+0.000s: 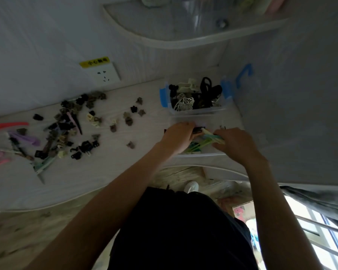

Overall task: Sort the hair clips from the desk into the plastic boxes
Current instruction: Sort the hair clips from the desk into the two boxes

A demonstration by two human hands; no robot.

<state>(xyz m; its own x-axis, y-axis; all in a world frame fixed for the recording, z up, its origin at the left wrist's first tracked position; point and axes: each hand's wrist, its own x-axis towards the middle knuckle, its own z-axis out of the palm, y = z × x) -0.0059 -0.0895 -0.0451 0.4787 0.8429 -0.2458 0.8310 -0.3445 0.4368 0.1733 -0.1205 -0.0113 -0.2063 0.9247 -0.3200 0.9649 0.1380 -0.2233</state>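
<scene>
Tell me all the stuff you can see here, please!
small claw clips: many, mostly black, brown and cream, in a heap on the desk's left half
long clips: several, pink, purple and mint, at the desk's left edge
far plastic box: one, clear with blue latches, by the wall, holding black and cream clips
near plastic box: one, clear, in front of the far one, under both hands
bundle of long pale green and yellow clips: one, over the near box
desk: one, pale wood grain
wall socket: one, white, with a yellow sticker above
shelf: one, white, curved, above the boxes
left hand: grips the bundle's left end
right hand: grips its right end
</scene>
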